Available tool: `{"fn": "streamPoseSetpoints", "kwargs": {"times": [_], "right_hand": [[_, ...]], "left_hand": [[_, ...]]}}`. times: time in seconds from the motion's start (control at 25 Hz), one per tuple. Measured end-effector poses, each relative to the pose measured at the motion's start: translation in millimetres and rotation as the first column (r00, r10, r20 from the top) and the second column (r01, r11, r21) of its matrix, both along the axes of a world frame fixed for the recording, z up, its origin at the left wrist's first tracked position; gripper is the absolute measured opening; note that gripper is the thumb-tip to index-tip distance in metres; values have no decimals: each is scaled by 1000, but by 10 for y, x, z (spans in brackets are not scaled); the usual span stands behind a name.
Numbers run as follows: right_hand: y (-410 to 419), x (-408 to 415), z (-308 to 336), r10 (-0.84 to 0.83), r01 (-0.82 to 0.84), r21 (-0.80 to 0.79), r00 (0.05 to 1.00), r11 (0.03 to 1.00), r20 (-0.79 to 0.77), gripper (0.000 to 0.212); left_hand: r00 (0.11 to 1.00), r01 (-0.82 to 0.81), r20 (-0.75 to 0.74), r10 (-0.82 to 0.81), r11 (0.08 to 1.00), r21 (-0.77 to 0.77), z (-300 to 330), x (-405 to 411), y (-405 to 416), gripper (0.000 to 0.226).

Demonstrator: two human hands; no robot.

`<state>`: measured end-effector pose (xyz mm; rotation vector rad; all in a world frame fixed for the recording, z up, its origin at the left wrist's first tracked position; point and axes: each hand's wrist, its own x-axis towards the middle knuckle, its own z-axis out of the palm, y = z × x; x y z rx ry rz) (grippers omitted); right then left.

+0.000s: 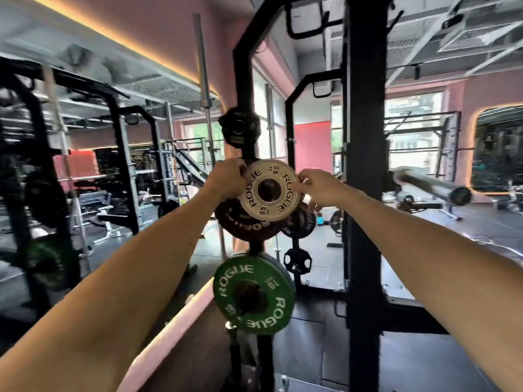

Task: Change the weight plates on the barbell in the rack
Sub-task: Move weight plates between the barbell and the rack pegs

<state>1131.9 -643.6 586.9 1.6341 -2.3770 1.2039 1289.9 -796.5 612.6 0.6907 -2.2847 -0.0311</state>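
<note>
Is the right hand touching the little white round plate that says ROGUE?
Touching. The head view shows the right hand with its fingertips pinching the rim of the small white round ROGUE plate.

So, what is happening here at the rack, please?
A person is handling a small white plate, marked 0.5, at the plate storage on a black rack post. The left hand grips its left edge and the right hand pinches its right edge. Dark plates hang just behind it, and a green plate sits on a peg below. The barbell's bare sleeve sticks out at the right.
</note>
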Motion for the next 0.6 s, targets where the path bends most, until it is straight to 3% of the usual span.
{"fn": "streamPoseSetpoints", "kwargs": {"times": [0.32,0.6], "right_hand": [[-1534,844,38,159,-156,47,986,987,-45,24],[-2484,927,58,223,-221,55,974,974,-33,8]], "left_hand": [[994,-109,6,109,993,35,24,1110,-1282,21],[990,-143,-3,144,986,82,-22,1235,-2175,23]]}}
